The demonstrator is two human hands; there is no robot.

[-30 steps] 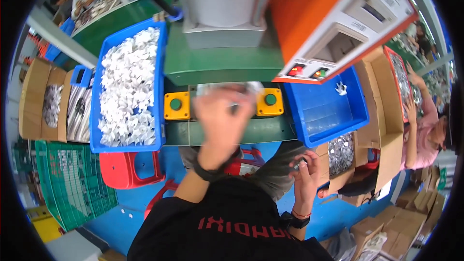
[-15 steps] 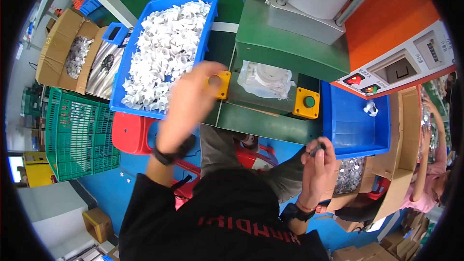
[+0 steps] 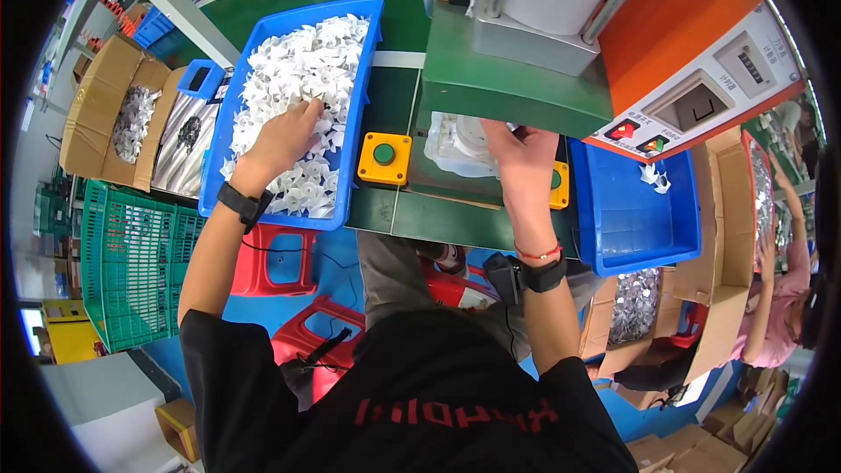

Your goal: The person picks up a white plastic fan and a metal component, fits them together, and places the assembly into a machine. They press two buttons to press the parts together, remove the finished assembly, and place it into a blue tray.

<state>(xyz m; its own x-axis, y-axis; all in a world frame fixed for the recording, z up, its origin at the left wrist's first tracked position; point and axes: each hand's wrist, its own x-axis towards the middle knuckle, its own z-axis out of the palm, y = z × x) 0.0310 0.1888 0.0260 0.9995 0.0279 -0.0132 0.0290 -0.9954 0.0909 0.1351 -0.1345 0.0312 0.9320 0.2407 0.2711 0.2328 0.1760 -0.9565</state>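
The left hand (image 3: 285, 136), palm down with fingers spread loosely, rested on the heap of small white plastic fan-shaped parts (image 3: 302, 79) in the large blue plastic bin (image 3: 359, 123) at upper left of the frame; whether its fingers had closed on a part could not be told. Half a second earlier this hand had hung over the yellow button box with a green push-button (image 3: 384, 158) at centre frame, so it had swung leftward into the bin. The right hand (image 3: 521, 153), fingers curled, reached under the green metal press housing (image 3: 517, 79) at upper centre and touched the translucent white moulded piece (image 3: 455, 144) seated there; its grip was hidden. Earlier it had been low beside the lap, holding a small object. The paired change suggested one part being seated while the next was fetched. To the right lay a second blue plastic tray (image 3: 631, 228) holding a few white parts (image 3: 653, 177). Cardboard boxes of metallic pieces (image 3: 131, 118) and a green plastic crate (image 3: 131, 263) occupied the left edge.
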